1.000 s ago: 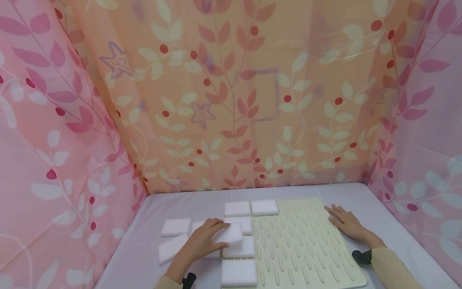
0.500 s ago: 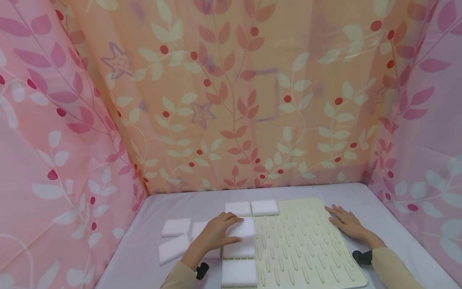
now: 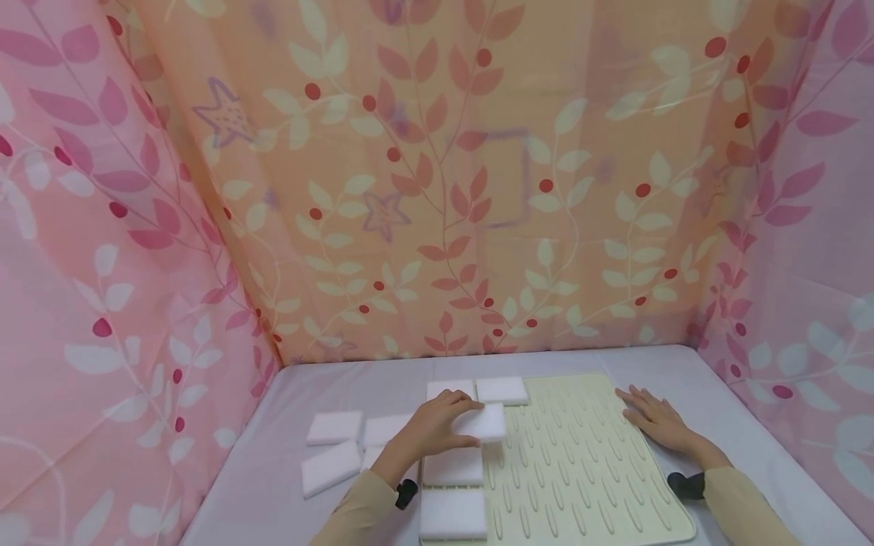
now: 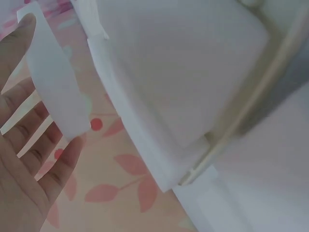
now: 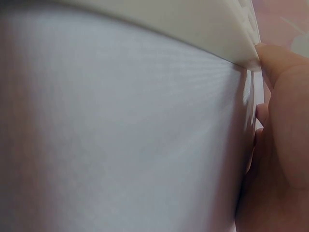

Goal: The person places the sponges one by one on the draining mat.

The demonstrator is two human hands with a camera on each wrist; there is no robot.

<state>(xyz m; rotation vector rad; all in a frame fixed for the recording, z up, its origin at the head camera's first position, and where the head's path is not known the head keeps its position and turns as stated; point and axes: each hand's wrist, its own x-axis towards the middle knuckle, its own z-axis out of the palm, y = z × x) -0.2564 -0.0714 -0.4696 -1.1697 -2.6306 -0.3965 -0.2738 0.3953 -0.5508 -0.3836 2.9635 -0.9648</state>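
Note:
My left hand [image 3: 425, 434] pinches a white sponge block [image 3: 486, 422] between thumb and fingers, over the left part of a cream ridged mat [image 3: 567, 455]. The left wrist view shows the same block [image 4: 58, 82] edge-on, raised in the fingers. Along the mat's left side lie more white blocks, including a near one [image 3: 454, 514], a middle one [image 3: 454, 468] and one at the far edge [image 3: 502, 390]. My right hand [image 3: 657, 423] lies at the mat's right edge with its fingers extended. In the right wrist view, the thumb touches the mat's rim [image 5: 212, 34].
Left of the mat, several loose white blocks lie on the white-covered table, among them a flat one [image 3: 334, 428] and a slanted one [image 3: 331, 468]. Floral curtains [image 3: 437, 189] enclose the table at the back and both sides.
My left hand has carried the white sponge block rightward and slightly away from me, from over the left column of blocks to over the ridges beside it. The right hand has stayed put.

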